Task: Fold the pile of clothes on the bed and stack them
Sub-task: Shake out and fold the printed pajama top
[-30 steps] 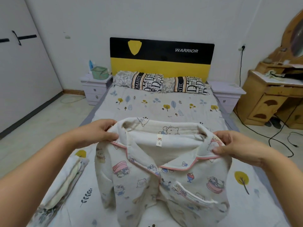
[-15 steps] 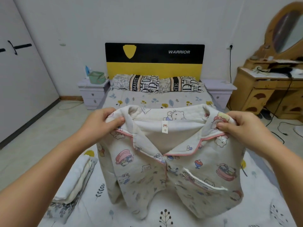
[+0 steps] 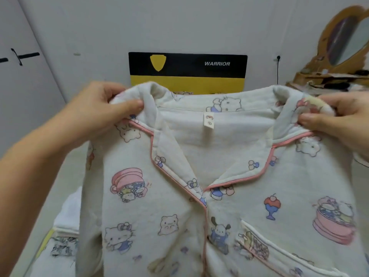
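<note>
1. Head view: We are holding up a cream pajama top (image 3: 199,196) printed with cartoon characters, filling the near centre.
2. Our left hand (image 3: 99,114) is pinching its left shoulder by the collar; our right hand (image 3: 339,120) is pinching the right shoulder.
3. A small neck label (image 3: 208,121) is showing tiny marks we cannot read.
4. Far behind, a black-and-yellow headboard (image 3: 187,68) is showing "WARRIOR".
5. Folded clothes (image 3: 63,226) are lying at the near left.
</note>
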The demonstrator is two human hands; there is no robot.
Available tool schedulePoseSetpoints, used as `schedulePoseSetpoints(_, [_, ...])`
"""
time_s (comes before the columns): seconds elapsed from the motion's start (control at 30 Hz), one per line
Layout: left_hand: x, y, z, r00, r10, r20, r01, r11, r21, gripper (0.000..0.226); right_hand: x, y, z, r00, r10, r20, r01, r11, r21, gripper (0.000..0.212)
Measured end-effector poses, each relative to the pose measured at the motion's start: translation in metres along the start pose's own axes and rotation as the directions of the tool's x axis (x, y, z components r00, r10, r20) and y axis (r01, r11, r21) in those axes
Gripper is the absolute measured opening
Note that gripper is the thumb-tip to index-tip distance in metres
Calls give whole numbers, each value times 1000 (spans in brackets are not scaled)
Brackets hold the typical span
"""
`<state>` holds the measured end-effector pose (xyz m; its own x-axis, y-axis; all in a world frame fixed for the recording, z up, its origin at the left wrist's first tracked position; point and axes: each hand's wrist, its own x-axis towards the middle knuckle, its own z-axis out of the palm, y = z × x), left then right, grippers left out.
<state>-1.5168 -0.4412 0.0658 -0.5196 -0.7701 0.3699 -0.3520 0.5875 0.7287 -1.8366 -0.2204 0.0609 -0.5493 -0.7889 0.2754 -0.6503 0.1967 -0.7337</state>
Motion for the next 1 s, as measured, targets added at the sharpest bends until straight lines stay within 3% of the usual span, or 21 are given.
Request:
schedulePoseSetpoints(0.1, [12,-33,37,997,-48,66,40,992,117,19,0,6,43,997,36,65,-38,999,37,3])
schedulePoseSetpoints(0.23, [22,-99,98,970,-179,163,137,961,240,31,28,80,101,970,170,174,-163,985,-52,6])
schedulePoseSetpoints(0.47, [29,-191,200,927,-326,185,230,884,408,22,56,191,186,921,326,215,-290,939,-186,21])
schedulePoseSetpoints(0.73, [62,-261,283,920,-365,141,247,821,514,40,111,277,250,911,352,214,-289,917,-276,21])
schedulePoseSetpoints(1.0, [107,-349,361,883,-429,191,272,799,537,40,169,364,324,891,368,266,-286,910,-302,34])
